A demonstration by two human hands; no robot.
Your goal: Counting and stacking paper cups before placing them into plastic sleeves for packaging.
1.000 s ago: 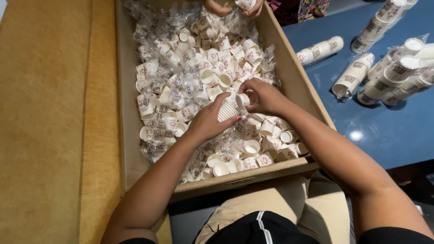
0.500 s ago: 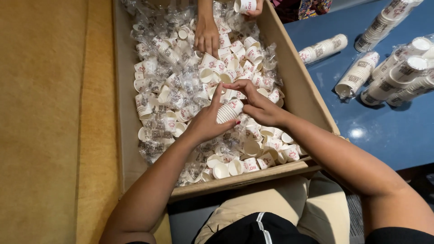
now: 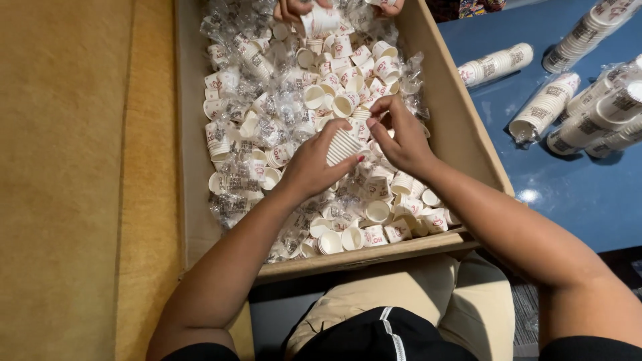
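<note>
left hand [image 3: 314, 164] grips one cup stack [image 3: 344, 144]; right hand [image 3: 401, 137] touching it.

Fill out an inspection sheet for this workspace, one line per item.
Surface: blue table at right, tan carpet at left.
Job's things: cardboard box full of small paper cups; left hand grips a short cup stack.
Clutter: clear plastic wrappers among loose cups; sleeved cup stacks on the table.
Grippers: right hand pinches at the stack's top end.
Cables: nothing seen.
Surroundings: another person's hands at the box's far end.
</note>
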